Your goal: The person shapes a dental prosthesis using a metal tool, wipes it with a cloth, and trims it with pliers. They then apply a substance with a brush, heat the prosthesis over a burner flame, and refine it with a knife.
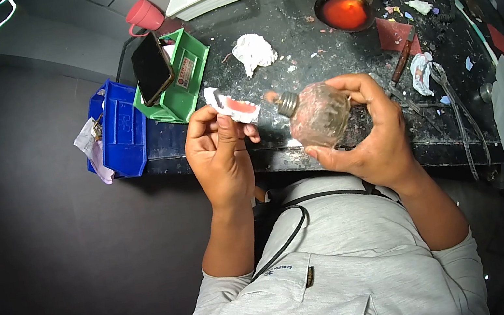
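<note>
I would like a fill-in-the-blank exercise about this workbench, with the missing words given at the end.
The glass bottle is in the person's ____ hand.
The left hand holds a ____ curved piece with a pink layer.
The black phone rests on the ____ box.
In the picture, the pink mug is to the ____ of the white tray.

Missing words: right; white; green; left.
</note>
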`<state>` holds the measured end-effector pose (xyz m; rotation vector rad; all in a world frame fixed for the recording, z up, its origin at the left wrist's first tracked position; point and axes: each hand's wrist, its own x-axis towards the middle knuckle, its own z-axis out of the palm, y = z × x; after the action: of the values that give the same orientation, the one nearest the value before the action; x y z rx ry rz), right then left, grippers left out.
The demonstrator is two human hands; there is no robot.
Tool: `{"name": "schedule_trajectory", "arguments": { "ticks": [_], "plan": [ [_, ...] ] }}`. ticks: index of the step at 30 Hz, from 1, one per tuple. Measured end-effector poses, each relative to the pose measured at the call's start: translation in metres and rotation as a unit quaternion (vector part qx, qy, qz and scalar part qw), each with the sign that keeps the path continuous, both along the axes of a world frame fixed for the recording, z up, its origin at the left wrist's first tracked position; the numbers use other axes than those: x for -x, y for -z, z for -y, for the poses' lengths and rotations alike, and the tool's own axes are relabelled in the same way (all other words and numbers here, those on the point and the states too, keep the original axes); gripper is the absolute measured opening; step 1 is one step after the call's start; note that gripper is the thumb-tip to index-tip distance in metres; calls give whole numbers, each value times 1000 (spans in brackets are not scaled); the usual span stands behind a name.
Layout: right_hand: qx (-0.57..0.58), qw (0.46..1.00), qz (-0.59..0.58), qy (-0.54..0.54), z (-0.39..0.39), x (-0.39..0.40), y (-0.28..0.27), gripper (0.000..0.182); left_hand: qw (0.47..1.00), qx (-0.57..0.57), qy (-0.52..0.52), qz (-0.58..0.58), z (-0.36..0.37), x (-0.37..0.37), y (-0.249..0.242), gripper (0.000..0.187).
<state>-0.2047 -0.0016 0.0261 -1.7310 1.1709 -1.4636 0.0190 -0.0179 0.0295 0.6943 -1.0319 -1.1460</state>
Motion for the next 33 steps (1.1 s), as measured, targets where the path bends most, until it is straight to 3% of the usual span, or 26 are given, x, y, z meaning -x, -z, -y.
{"name": "schedule_trajectory", "arguments": {
  "ticks": [5, 11, 33],
  "plan": [
    [-10, 999, 29, -13, 0, 0, -5, 63, 994, -98, 37, -39, -3, -7, -6, 22],
    [5, 997, 43, -57, 1, -1, -2, 66, 991, -110, 50, -58, -3, -8, -2, 21],
    [22, 995, 12, -99, 1, -1, -2, 72, 998, -49, -4, 39, -6, -5, 5, 21]
  ]
}}
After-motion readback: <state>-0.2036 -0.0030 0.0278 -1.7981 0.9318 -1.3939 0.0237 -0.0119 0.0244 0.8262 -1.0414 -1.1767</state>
